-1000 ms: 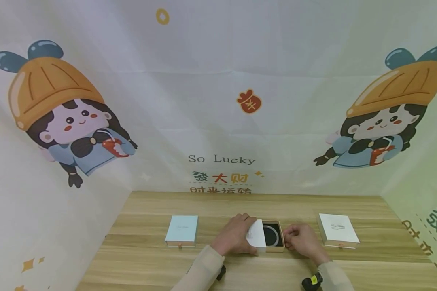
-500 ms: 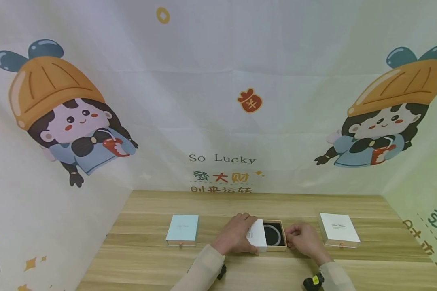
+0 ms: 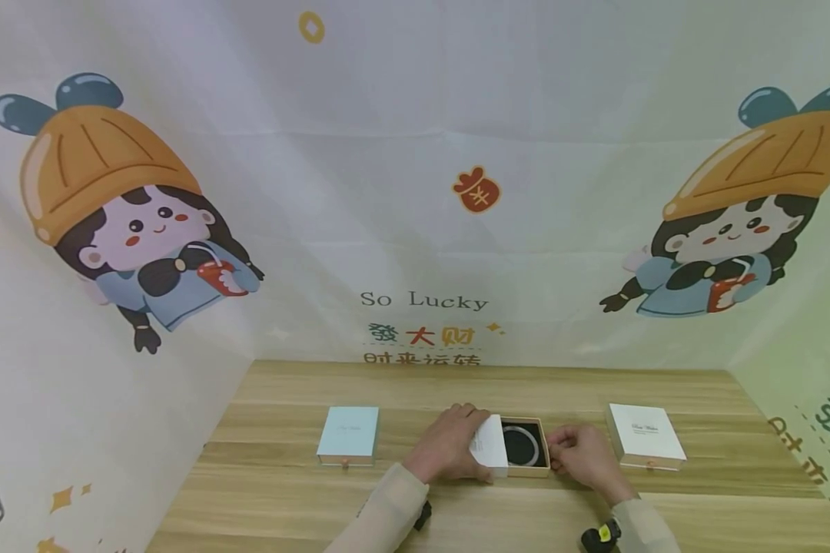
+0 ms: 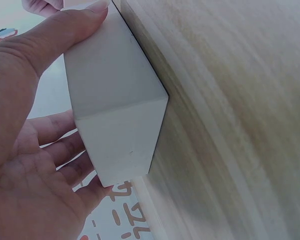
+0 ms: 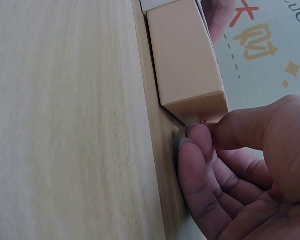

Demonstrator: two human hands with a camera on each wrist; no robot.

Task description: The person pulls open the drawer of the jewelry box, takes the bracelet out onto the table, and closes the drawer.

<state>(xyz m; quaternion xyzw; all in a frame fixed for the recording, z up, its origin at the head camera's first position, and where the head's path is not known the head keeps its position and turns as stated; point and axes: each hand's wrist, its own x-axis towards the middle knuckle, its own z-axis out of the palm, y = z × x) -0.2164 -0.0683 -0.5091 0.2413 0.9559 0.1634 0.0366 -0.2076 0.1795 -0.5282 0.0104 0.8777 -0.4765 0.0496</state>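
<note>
In the head view a white gift-box sleeve (image 3: 491,447) lies on the table, with its tan drawer (image 5: 187,55) slid partly out to the right. A silver bangle (image 3: 536,444) rests in the drawer's black lining, its left part under the sleeve. My left hand (image 3: 448,444) grips the sleeve, thumb on the near side and fingers along the far side, as the left wrist view shows. At the drawer's end, my right hand (image 3: 584,453) pinches the small pull tab between thumb and forefinger; the fingertips mostly hide it.
A light-blue drawer box (image 3: 348,435) stands to the left and a white drawer box (image 3: 646,435) to the right, both shut. Behind the wooden table (image 3: 283,503) hangs a printed cloth backdrop (image 3: 560,253), which also runs along both sides.
My right hand has moved slightly right, drawing the drawer further from the sleeve. More of the bangle shows. My left hand keeps its grip on the sleeve.
</note>
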